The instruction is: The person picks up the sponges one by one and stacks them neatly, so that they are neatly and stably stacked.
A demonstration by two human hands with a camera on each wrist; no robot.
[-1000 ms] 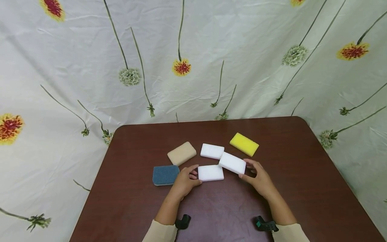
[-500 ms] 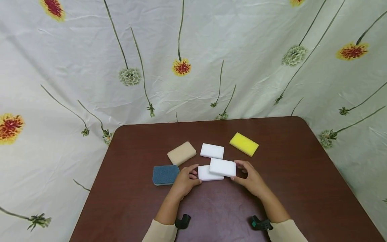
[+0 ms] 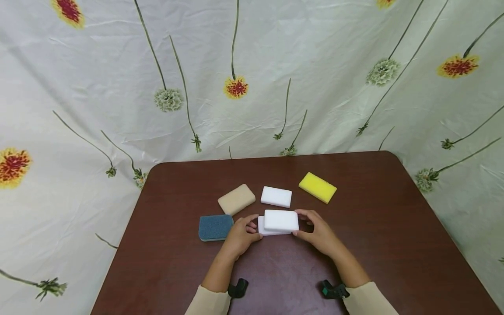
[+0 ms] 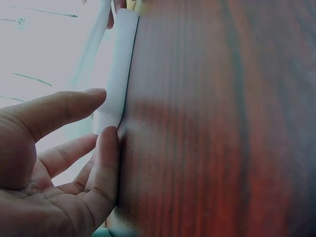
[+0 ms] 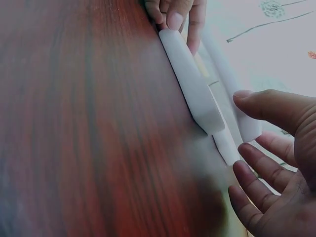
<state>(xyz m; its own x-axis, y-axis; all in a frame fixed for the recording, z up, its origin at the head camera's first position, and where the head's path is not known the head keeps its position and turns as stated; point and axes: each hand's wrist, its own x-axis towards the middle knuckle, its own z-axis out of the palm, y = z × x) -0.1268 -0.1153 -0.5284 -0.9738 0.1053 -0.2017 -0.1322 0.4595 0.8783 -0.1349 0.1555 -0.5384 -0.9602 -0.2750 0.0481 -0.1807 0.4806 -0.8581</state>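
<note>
Both hands are pinching on my feed, each with a white sponge of its own. At the left end of the lower sponge [image 5: 192, 84] the left hand [image 3: 241, 236] grips, thumb at the near corner and forefinger at the far one. That lower sponge lies on the brown table [image 3: 177, 271], so I take all my bearings from it. Above it, the right hand [image 3: 320, 232] holds the upper sponge [image 3: 281, 220] by its right end, thumb on the near side and fingers on the far side — the right wrist view shows me a gap between the two. From the head camera I see the upper one shifted slightly right of the lower sponge, leaving a strip of the latter showing. Just beyond the lower sponge lies a third white sponge [image 3: 276, 197]; farther beyond it and to its right is a yellow sponge [image 3: 317, 187]. Left of the lower sponge, past the left hand, I have a blue sponge [image 3: 215, 227], and to its far left a beige sponge [image 3: 236, 199] — whether those two touch, I can't tell. Well beyond the lower sponge hangs a flowered cloth [image 3: 271, 57].
</note>
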